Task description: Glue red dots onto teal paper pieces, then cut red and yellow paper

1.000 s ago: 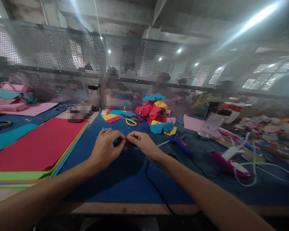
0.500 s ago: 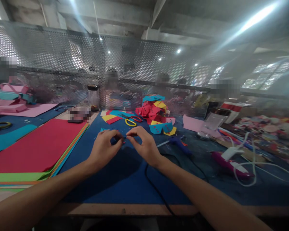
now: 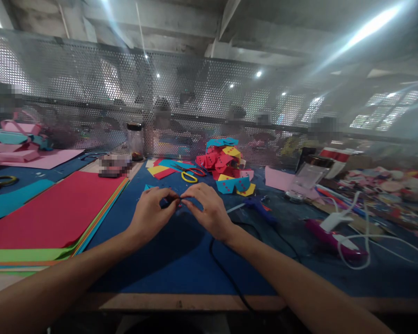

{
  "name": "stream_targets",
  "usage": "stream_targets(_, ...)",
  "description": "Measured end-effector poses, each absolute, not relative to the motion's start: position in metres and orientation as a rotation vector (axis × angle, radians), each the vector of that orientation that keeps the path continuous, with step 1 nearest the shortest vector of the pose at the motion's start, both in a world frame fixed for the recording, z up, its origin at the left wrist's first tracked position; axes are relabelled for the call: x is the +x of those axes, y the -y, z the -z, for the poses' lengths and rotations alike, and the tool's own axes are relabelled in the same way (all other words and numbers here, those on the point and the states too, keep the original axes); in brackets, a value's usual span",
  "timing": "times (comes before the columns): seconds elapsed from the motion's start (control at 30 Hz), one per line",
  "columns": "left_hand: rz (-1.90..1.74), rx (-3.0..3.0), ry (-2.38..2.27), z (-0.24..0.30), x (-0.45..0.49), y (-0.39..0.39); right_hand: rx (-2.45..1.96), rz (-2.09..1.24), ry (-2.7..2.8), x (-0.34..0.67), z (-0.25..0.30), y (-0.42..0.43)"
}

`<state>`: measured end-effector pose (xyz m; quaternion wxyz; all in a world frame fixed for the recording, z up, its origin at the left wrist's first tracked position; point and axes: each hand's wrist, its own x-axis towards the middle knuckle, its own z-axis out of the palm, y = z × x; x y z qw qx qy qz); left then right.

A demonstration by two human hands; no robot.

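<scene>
Over the blue table mat (image 3: 153,264), my left hand (image 3: 155,208) is closed in a pinch, thumb against fingertips. Facing it, my right hand (image 3: 209,211) pinches too, and the fingertips of both meet or nearly meet. Something tiny and dark seems to sit between them, too small to name. Just beyond my hands lie scissors (image 3: 189,176) with yellow and red handles on coloured paper pieces (image 3: 163,169). A pile of folded red, yellow and blue paper shapes (image 3: 226,160) stands past my right hand. Right of that hand rests a blue glue gun (image 3: 261,211) with a black cord.
A stack of coloured sheets (image 3: 52,208), red on top, covers the left side. Behind it are a glass jar (image 3: 135,141) and pink paper shapes (image 3: 17,144). To the right are a clear cup (image 3: 308,178), a purple power strip (image 3: 334,239) with white cables and a scrap heap (image 3: 379,195).
My right hand has shifted slightly left, bringing its fingertips closer to those of my left hand. My left hand stays almost still, and the things on the table have not moved.
</scene>
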<state>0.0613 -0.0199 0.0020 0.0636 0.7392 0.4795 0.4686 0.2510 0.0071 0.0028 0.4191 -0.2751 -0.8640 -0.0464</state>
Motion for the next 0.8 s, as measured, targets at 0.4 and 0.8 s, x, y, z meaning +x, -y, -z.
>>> stream_targets(0.4,-1.438,2.233,-1.443,0.0006,0.0605,0.0179,-0.720,0.138,2.188,0.2512,-0.0035,-0.0059)
stream_targets(0.8,-1.449,2.254,-1.388,-0.0002,0.0617,0.0186,-0.710,0.144,2.178,0.2509,-0.0031,-0.0075)
